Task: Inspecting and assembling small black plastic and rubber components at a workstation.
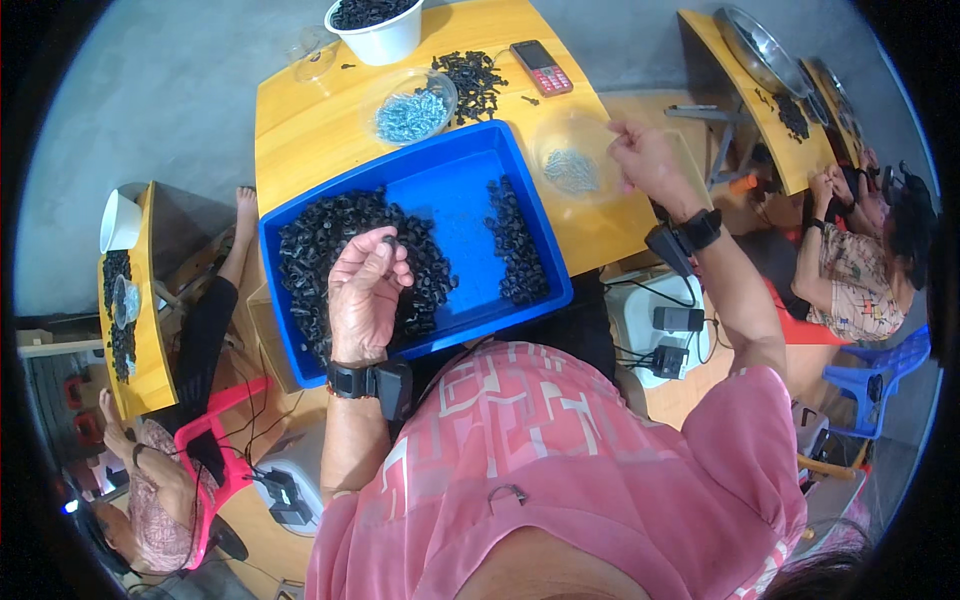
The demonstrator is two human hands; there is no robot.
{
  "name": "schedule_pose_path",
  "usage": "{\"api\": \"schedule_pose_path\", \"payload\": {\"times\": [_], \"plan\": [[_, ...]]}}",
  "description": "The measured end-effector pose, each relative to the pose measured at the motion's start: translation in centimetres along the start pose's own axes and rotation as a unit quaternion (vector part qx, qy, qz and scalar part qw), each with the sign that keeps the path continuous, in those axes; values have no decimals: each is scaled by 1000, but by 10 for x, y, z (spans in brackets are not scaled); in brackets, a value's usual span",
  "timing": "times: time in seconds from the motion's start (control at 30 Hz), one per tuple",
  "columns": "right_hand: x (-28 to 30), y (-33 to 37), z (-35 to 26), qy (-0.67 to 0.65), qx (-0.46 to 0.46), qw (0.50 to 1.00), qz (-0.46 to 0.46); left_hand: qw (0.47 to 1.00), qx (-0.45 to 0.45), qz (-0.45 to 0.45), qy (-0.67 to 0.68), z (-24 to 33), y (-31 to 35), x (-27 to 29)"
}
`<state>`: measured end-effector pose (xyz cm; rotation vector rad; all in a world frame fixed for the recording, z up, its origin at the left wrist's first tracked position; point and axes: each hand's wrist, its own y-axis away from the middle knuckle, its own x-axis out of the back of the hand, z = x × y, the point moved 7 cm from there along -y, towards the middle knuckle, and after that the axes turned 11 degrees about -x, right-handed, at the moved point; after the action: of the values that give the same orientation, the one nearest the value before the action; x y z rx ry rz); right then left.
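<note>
My left hand (pixel 365 290) is raised over the blue tray (pixel 465 205), palm turned up, with thumb and fingers pinched on a small black part (pixel 390 241). Under and around it lies a big heap of small black parts (pixel 325 235). A smaller group of black parts (pixel 515 245) lines the tray's right side. My right hand (pixel 645 165) is closed beside the right rim of a clear shallow bowl (pixel 543 135) holding small silvery screws (pixel 570 172). Whatever sits between its fingertips, if anything, is too small to make out.
Beyond the tray on the yellow table (pixel 310 130) stand a clear bowl of bluish screws (pixel 410 116), a pile of black pieces (pixel 470 85), a red phone (pixel 542 70) and a white tub (pixel 385 42). Other people sit at tables on both sides.
</note>
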<state>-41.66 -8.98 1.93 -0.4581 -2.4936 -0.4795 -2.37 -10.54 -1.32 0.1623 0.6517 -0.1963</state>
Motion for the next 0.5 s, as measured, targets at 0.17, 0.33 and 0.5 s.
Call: {"api": "schedule_pose_path", "payload": {"times": [0.17, 0.33, 0.5], "plan": [[-6, 0, 6, 30, -14, 999, -28, 1000, 5, 2, -2, -1, 0, 0], [-5, 2, 5, 40, -10, 999, -19, 1000, 3, -14, -11, -1, 1, 1], [-3, -1, 10, 11, -5, 1000, -12, 1000, 0, -10, -4, 0, 0, 0]]}}
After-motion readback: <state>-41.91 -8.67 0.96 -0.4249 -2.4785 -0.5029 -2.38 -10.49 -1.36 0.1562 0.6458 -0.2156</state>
